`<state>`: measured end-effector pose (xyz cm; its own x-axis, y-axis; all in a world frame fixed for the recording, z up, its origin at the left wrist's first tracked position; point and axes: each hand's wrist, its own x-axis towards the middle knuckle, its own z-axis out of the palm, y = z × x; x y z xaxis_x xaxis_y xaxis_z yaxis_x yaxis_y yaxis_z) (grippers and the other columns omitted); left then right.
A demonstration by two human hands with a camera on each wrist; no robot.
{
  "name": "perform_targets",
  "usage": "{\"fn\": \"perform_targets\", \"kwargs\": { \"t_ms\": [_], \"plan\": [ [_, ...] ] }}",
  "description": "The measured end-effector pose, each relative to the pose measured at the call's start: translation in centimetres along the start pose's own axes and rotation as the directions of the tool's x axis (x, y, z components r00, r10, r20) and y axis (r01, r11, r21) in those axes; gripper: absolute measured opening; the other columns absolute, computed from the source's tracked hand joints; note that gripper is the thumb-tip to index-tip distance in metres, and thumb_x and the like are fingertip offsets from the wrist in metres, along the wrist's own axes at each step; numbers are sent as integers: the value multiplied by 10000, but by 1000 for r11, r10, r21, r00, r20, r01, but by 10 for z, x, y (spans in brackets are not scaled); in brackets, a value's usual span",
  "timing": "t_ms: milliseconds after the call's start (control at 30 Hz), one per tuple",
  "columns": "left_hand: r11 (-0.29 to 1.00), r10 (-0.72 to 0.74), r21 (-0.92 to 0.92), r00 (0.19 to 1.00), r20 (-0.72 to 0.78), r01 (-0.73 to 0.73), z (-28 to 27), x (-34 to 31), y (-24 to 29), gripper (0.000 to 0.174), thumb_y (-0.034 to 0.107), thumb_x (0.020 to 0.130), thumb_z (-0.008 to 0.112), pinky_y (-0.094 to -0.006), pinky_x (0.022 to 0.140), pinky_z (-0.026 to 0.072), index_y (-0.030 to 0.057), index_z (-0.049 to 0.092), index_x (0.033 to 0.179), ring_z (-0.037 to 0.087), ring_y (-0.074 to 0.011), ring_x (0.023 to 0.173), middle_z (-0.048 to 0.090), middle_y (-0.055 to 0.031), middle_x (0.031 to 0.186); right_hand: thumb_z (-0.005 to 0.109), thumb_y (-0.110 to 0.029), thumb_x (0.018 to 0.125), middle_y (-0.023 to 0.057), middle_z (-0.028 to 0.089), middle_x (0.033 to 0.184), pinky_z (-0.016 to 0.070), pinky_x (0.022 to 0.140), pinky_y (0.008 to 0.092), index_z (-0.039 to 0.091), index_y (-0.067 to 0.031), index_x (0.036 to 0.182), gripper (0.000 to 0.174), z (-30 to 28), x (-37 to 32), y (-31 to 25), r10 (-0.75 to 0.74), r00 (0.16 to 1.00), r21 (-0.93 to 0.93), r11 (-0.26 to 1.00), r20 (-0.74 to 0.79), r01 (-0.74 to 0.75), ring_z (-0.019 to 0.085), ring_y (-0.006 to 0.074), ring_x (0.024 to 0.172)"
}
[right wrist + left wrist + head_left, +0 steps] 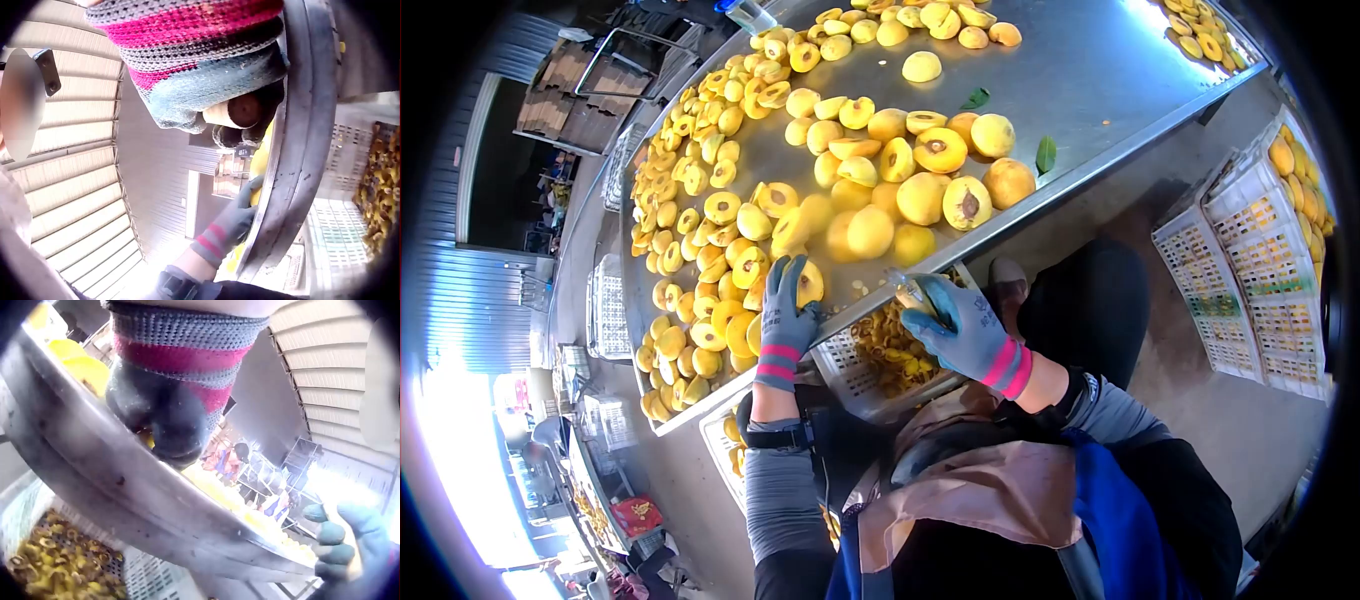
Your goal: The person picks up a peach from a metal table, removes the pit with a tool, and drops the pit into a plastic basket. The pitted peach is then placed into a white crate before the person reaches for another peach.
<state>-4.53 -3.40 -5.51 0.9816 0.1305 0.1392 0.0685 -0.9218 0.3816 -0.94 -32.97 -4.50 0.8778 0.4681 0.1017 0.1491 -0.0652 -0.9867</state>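
Note:
At the table's near edge, my gloved left hand (788, 315) lies against halved yellow fruit (808, 284), its fingers fairly straight. The left wrist view shows this dark glove (159, 412) over the metal rim, its fingertips partly hidden. My gloved right hand (972, 335) grips a small tool (914, 294) just off the rim, to the right of the left hand. A round wooden handle end (242, 111) pokes out of that fist in the right wrist view, and the pale handle (347, 540) shows in the left one. Whole and halved fruit (870, 232) lie in front of both hands.
Fruit halves (700, 250) cover the left part of the metal table (1090, 75). Beneath the near rim, between the hands, stands a crate (845, 372) of brown and yellow scraps. Stacked white crates (1240, 270) with fruit stand at the right. Two green leaves (1046, 154) lie on the table.

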Motion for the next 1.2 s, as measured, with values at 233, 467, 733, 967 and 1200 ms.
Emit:
{"fn": "perform_targets", "kwargs": {
  "t_ms": [233,467,733,967,1200],
  "plan": [
    [875,377,292,922,88,-386,3,63,102,719,236,682,813,-482,1012,413,125,524,1330,472,-354,1202,495,-142,1306,675,-203,899,170,656,876,507,659,368,566,10,1228,408,-13,4,-11,-121,987,17,992,-109,124,637,288,725],
    [936,2,-350,999,-46,-18,19,72,80,568,161,859,708,-424,893,556,49,469,1362,643,-333,1007,604,-158,1238,651,-187,918,174,655,911,506,682,386,549,17,1237,392,-14,4,-3,-39,997,166,985,-73,51,626,310,779],
    [666,-133,-746,983,-126,-5,9,-26,84,671,521,945,511,-406,975,495,25,419,1389,615,-311,1110,607,-182,1250,678,-235,903,237,662,994,515,772,461,559,25,1163,386,20,14,-13,-220,973,90,973,66,214,640,420,911],
    [-212,-208,-977,978,34,-11,-18,-44,125,665,322,890,614,-427,1063,422,43,379,1446,508,-285,1258,477,-160,1394,662,-234,906,229,666,1004,530,760,464,577,12,1154,359,32,11,-19,-296,955,-133,946,13,295,651,407,888],
    [825,-67,-500,833,-549,-263,6,-42,112,555,384,966,523,-392,1014,452,48,429,1398,552,-280,1167,541,-155,1332,652,-222,899,207,668,973,538,748,455,587,-15,1148,331,36,7,-27,-368,930,-182,914,5,363,657,389,873]
  ]
}}
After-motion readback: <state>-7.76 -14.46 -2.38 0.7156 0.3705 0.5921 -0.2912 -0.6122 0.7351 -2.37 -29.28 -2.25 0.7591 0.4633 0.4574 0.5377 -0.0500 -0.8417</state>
